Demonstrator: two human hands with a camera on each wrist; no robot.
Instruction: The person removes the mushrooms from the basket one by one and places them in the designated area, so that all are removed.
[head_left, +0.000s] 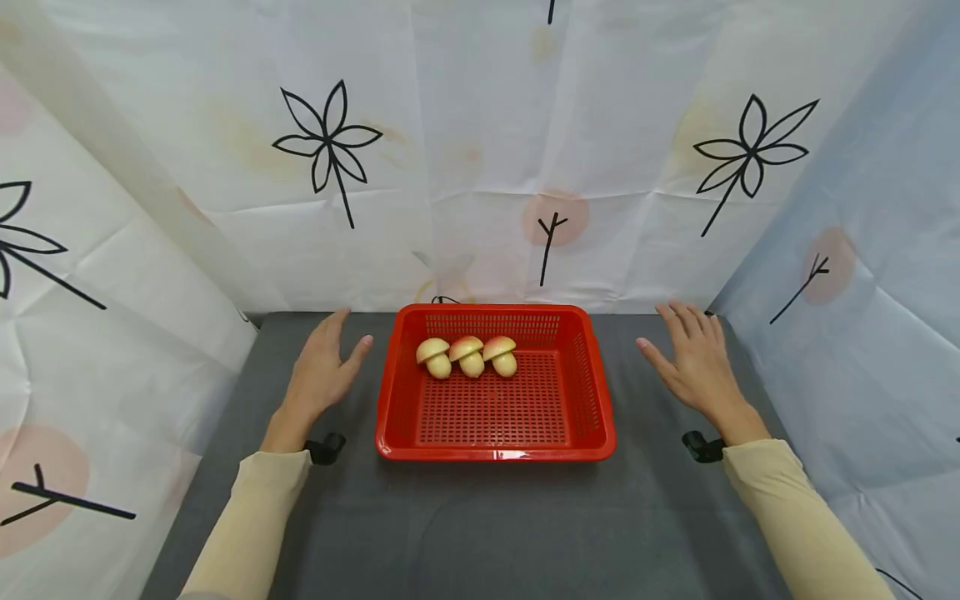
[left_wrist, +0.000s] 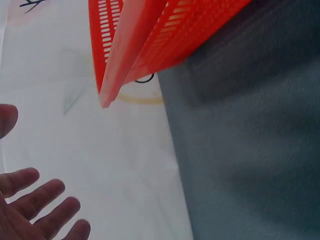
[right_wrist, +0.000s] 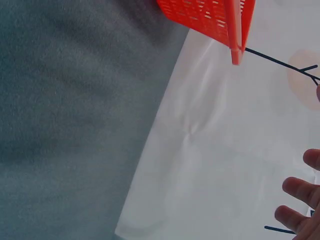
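A red plastic basket (head_left: 495,452) with slotted walls stands on the grey table. Inside it, along the left and back, three mushroom-shaped pieces lie in a row: a pale-capped one (head_left: 435,357) and two with reddish-yellow caps, the middle one (head_left: 468,357) and the right one (head_left: 500,356). My left hand (head_left: 324,367) hovers left of the basket, fingers extended and thumb apart, holding nothing. To the right of the basket, my right hand (head_left: 693,358) is likewise spread and holds nothing. Neither hand touches the basket.
White cloth (head_left: 480,167) printed with black flowers and twigs hangs behind the table and along both sides. The grey tabletop (head_left: 495,533) extends in front of the basket. A thin dark cord (head_left: 446,298) shows behind the basket's back rim.
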